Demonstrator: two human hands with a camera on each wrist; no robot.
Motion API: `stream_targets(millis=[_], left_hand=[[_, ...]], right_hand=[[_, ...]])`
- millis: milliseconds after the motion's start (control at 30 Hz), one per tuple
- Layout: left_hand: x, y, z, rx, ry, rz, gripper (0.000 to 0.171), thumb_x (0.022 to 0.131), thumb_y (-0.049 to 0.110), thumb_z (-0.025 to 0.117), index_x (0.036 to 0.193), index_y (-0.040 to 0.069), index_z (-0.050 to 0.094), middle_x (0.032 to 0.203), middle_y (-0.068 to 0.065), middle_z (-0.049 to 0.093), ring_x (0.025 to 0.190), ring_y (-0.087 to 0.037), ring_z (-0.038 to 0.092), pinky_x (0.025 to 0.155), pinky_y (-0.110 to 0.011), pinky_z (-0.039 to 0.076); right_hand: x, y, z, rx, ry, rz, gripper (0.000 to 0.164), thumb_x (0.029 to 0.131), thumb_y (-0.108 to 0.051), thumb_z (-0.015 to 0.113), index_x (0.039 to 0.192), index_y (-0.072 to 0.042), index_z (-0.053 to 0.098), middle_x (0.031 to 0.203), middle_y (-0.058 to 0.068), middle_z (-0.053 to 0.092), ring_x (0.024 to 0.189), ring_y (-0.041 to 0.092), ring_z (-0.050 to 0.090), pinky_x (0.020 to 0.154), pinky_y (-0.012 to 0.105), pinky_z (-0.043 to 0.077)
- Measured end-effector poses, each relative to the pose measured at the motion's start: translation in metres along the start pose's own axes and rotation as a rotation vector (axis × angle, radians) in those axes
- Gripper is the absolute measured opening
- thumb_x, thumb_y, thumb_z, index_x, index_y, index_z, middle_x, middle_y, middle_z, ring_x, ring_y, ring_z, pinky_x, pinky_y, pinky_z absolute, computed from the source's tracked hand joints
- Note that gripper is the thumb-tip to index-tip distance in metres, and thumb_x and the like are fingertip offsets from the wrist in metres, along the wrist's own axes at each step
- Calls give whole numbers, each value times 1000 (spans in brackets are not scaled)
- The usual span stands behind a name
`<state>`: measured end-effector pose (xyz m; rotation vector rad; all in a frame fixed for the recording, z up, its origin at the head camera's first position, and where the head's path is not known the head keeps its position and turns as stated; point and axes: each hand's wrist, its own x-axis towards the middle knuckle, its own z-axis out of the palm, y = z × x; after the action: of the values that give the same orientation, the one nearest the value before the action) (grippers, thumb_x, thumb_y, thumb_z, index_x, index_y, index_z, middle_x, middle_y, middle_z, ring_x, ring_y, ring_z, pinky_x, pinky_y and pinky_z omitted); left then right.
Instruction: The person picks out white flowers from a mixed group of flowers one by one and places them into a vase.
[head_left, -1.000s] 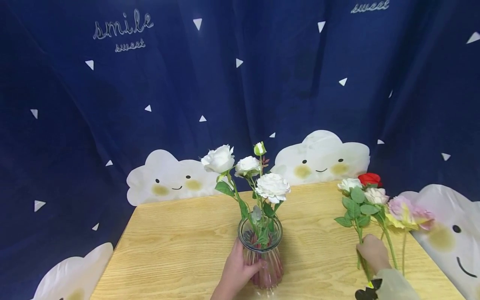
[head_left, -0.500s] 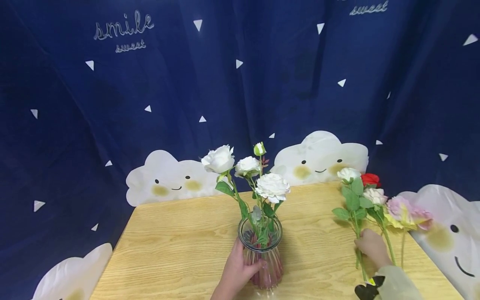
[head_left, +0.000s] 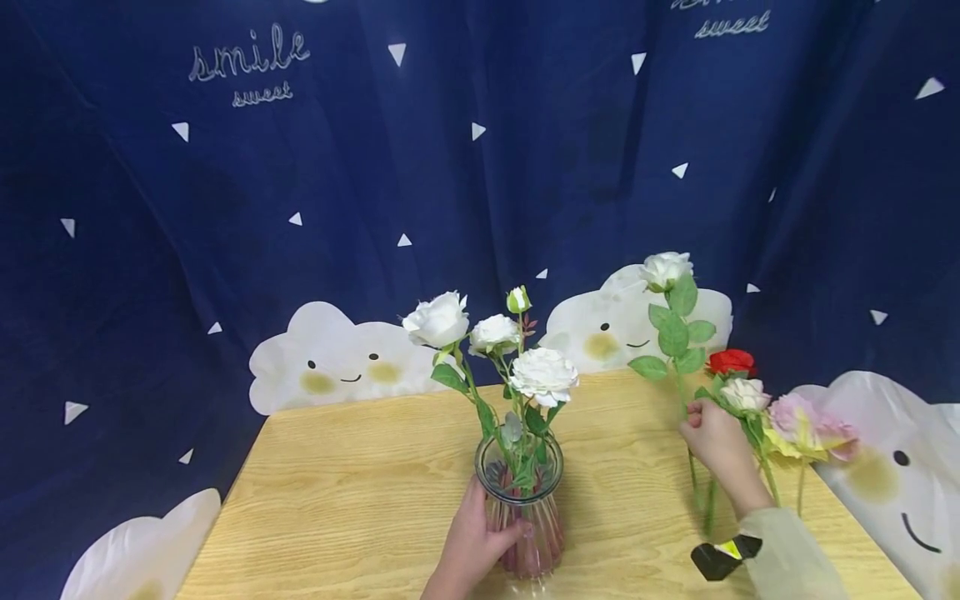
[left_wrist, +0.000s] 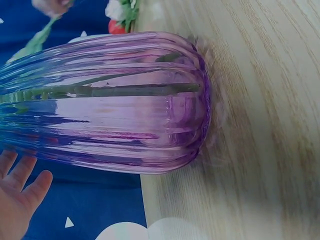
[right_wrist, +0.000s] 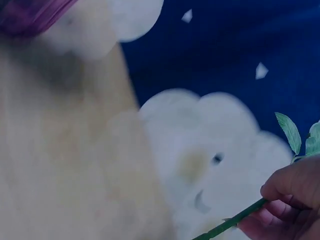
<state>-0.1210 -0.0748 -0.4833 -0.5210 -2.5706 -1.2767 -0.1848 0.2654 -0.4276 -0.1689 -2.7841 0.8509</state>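
A ribbed glass vase, tinted pink to purple, stands upright on the table. In it are several white flowers and a white bud. My left hand grips the vase from its left side, thumb across the front; the left wrist view shows fingers against the glass and a green stem inside. At the right, my right hand pinches the stem of a white rose with green leaves, raised upright above the table. The right wrist view shows this stem between thumb and fingers.
Right of the held rose lie a red rose, a pale rose and a pink and yellow flower near the table's right edge. A wooden table carries everything. Behind it hangs a dark blue curtain with cloud faces.
My right hand has lifted the white rose up and away from the other lying flowers, moving slightly left. The left hand and the vase have stayed in place.
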Motion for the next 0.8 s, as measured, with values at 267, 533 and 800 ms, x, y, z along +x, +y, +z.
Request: stream_targets(millis=[267, 533, 800], left_hand=[[-1, 2, 0, -1, -4, -26, 86, 68, 45, 67, 137, 15, 26, 136, -7, 43, 121, -27, 46, 100, -50, 43], [-1, 0, 1, -8, -4, -20, 85, 68, 44, 67, 138, 24, 23, 136, -7, 43, 121, -26, 45, 100, -50, 43], [0, 0, 1, -22, -17, -40, 85, 68, 45, 67, 138, 29, 20, 138, -5, 41, 123, -26, 44, 102, -50, 41]], right_hand=[[-5, -66, -25, 88, 213, -146, 22, 75, -9, 52, 92, 4, 56, 75, 13, 60, 65, 17, 55, 58, 33, 47], [-20, -124, -42, 210, 336, -252, 17, 74, -5, 54, 89, 0, 57, 74, 10, 60, 68, 17, 54, 57, 26, 46], [-37, -161, -44, 327, 303, -300, 16, 74, -3, 56, 90, -2, 58, 75, 7, 60, 70, 13, 53, 52, 19, 48]])
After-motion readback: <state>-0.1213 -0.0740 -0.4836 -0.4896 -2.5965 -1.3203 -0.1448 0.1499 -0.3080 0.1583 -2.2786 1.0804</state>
